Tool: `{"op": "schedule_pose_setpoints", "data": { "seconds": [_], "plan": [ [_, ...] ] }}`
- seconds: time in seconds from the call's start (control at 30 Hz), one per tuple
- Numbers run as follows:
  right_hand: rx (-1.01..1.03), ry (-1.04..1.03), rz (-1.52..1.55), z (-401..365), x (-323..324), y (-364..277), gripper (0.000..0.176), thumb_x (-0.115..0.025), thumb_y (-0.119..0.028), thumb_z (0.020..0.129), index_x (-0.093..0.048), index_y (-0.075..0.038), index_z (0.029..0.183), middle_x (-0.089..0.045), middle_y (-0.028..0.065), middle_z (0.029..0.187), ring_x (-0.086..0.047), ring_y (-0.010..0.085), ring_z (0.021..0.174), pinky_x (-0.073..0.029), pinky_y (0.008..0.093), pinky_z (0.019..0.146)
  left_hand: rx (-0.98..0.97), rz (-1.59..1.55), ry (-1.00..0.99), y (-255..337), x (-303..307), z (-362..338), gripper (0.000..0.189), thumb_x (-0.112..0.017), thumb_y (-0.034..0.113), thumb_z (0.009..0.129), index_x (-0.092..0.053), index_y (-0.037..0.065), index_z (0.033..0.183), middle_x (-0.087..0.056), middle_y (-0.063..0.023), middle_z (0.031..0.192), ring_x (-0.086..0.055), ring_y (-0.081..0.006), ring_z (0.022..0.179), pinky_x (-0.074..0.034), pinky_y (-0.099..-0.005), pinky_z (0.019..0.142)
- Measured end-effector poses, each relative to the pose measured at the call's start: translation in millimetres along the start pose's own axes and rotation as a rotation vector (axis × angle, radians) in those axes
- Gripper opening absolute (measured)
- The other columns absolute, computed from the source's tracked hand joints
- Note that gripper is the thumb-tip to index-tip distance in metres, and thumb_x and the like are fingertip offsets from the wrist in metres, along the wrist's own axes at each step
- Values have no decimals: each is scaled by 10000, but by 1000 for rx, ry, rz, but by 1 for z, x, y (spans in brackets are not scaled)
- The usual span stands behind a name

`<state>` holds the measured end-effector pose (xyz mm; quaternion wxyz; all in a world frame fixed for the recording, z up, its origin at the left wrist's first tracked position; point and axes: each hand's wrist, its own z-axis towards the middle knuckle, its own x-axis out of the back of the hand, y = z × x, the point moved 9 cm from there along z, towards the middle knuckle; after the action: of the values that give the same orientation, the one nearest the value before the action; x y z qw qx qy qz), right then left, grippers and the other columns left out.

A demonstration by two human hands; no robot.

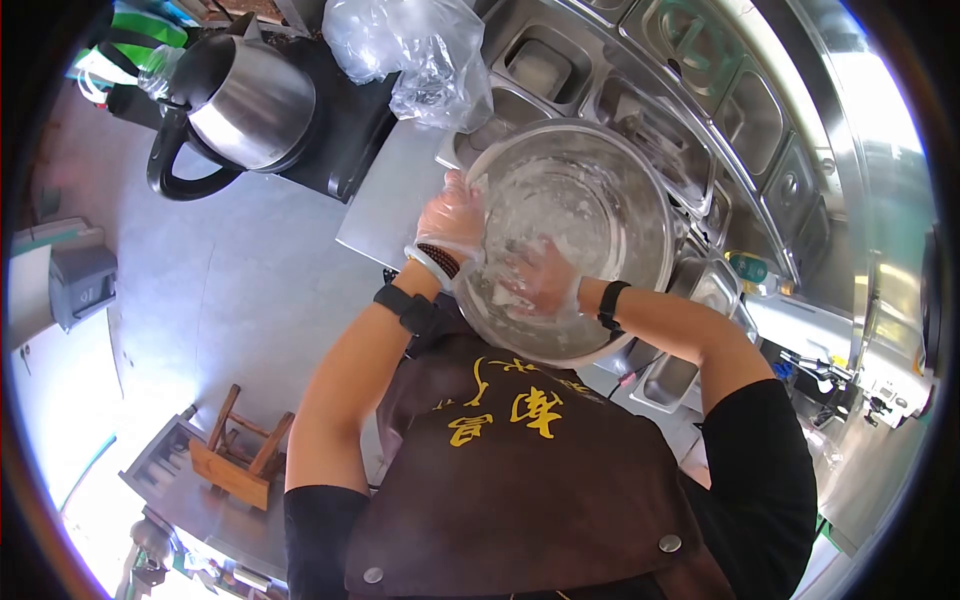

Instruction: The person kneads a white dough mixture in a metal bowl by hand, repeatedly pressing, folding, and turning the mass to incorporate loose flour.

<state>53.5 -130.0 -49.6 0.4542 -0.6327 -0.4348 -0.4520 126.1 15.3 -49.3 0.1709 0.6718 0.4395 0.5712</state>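
A large round steel bowl point(655, 235) with white powdery, wet-looking material point(570, 195) inside stands in front of me. My left hand point(455, 215), in a clear plastic glove, is closed on the bowl's left rim. Inside the bowl, near its lower left side, my right hand point(540, 280) touches the white material with its fingers spread; it also wears a clear glove. The fingertips are partly smeared and coated in white.
Steel trays point(545, 65) line the counter behind and right of the bowl. A crumpled clear plastic bag point(405, 50) lies at the top. A steel kettle point(255, 105) sits upper left. A wooden stool point(235, 460) is lower left, and a bottle point(750, 268) at right.
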Motion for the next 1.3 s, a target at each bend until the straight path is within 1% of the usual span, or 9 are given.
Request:
{"op": "schedule_pose_setpoints", "data": {
  "seconds": [0.33, 0.53, 0.63, 0.77, 0.97, 1.07, 1.17, 1.27, 1.3],
  "plan": [
    [-182, -307, -6, 44, -22, 12, 528, -461, -531, 798, -522, -179, 1187, -493, 94, 1127, -430, 254, 1062, -329, 499, 809, -26, -10, 16, 8, 6, -6, 281, -441, 225, 863, -409, 7, 1037, -576, -262, 697, -564, -447, 698, -446, -490, 615],
    [-171, -239, 48, 53, 9, 16, 481, -478, -453, 810, -525, -116, 1150, -532, 120, 1057, -499, 284, 984, -385, 438, 788, -53, 34, -10, 9, 8, -2, 364, -429, 267, 865, -400, -9, 1099, -588, -275, 766, -570, -445, 747, -453, -491, 664],
    [-349, 318, 382, 33, 36, 51, 410, -526, -342, 804, -522, -57, 1099, -548, 154, 1015, -517, 310, 959, -402, 429, 799, -58, 95, -14, 15, 11, -3, 397, -416, 251, 867, -365, -42, 1129, -607, -252, 775, -593, -418, 750, -463, -479, 681],
    [-695, 803, 908, -14, 28, 102, 303, -621, -193, 756, -520, -26, 988, -558, 120, 872, -538, 248, 823, -430, 350, 746, -67, 97, -14, 10, 7, 1, 413, -404, 255, 871, -362, -46, 1151, -604, -258, 782, -593, -416, 763, -462, -478, 689],
    [-1119, 452, 799, -38, 43, 94, 408, -733, -308, 674, -505, -40, 881, -518, 68, 754, -487, 173, 712, -429, 329, 657, -73, 101, -7, 11, 7, 1, 400, -406, 255, 874, -373, -37, 1145, -605, -253, 767, -592, -419, 756, -461, -481, 685],
    [-1133, 327, 754, -36, 36, 104, 437, -748, -348, 651, -522, -46, 872, -544, 77, 786, -518, 176, 751, -441, 319, 697, -93, 96, 6, 12, 8, 1, 392, -410, 258, 873, -379, -32, 1135, -604, -253, 761, -590, -422, 755, -460, -482, 683],
    [-1083, 678, 813, -41, 31, 117, 425, -749, -357, 649, -557, -51, 872, -580, 99, 830, -562, 196, 840, -451, 302, 757, -92, 77, 10, 7, 4, 5, 393, -413, 262, 872, -379, -30, 1133, -603, -255, 760, -588, -424, 756, -460, -482, 685],
    [-994, 576, 753, -28, 30, 136, 489, -716, -407, 675, -575, -45, 972, -607, 147, 925, -568, 239, 957, -448, 307, 818, -57, 65, -16, 5, 2, 7, 397, -410, 270, 872, -384, -30, 1131, -598, -262, 769, -582, -427, 761, -456, -481, 691],
    [-846, 318, 637, -12, -2, 153, 496, -696, -354, 691, -536, -53, 1051, -585, 161, 997, -560, 257, 982, -450, 319, 823, -56, 52, -17, 6, 3, 6, 394, -405, 276, 873, -392, -30, 1122, -594, -267, 777, -575, -431, 766, -451, -482, 694]
  ]
}}
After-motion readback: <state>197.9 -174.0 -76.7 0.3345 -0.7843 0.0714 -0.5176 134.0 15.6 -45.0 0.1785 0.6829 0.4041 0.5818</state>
